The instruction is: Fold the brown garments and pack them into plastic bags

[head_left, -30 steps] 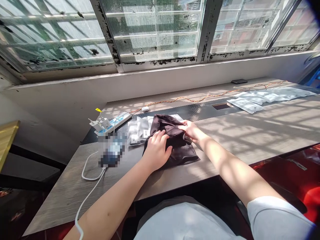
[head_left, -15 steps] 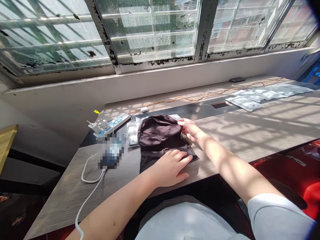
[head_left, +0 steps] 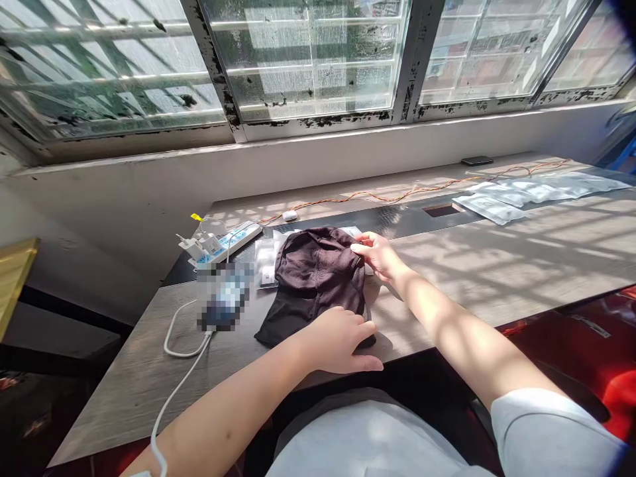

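Observation:
A dark brown-black cloth hood [head_left: 318,271], which looks like a balaclava or a cap with a neck flap, lies spread on the table in front of me. Its rounded, mesh-like top points away and its flared, plain lower part points towards me. My right hand [head_left: 376,255] pinches its upper right edge between thumb and fingers. Across its lower right part rests my left hand [head_left: 342,338], palm down, thumb stretched apart; the forearm hides some of the hem. Clear plastic packets [head_left: 265,262] with white labels lie partly under the hood's left and far edges.
Left of the hood are a blurred-out phone [head_left: 226,298] on a white cable [head_left: 169,404] and a power strip [head_left: 233,242] with plugged-in chargers. A small white case [head_left: 289,216], twisted wires [head_left: 368,195], several packets [head_left: 491,207] and a dark flat device [head_left: 477,160] lie farther back.
The hood's lower part is now spread wider to the left and lies flatter. My right thumb has come over its edge; my left hand's fingers have drawn closer together.

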Tool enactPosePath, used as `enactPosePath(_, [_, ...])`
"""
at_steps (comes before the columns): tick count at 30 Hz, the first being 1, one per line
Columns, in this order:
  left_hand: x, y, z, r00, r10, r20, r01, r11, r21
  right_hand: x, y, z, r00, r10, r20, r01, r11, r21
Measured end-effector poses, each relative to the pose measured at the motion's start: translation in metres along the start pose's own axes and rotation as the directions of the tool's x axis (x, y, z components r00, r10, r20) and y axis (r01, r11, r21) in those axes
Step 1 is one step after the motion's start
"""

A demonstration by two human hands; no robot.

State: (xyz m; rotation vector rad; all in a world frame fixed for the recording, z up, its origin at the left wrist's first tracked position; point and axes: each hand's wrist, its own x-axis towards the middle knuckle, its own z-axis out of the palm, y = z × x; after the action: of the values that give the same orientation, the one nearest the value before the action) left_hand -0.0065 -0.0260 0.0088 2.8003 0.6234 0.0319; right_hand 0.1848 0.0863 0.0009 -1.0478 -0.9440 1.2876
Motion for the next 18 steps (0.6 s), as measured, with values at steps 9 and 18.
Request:
enactPosePath(9, [-0.011, 0.004, -0.025, 0.970, -0.066, -0.234, -0.106, 0.753, -0.650, 0.005, -0.015, -0.012, 0.957, -0.199, -0.210, 0.224, 0.969, 0.105])
enactPosePath(18, [-0.064, -0.048, -0.090, 0.923, -0.362, 0.130, 0.338, 0.602, -0.723, -0.001, -0.024, 0.008, 0.947, -0.300, 0.116, 0.287, 0.951, 0.117])
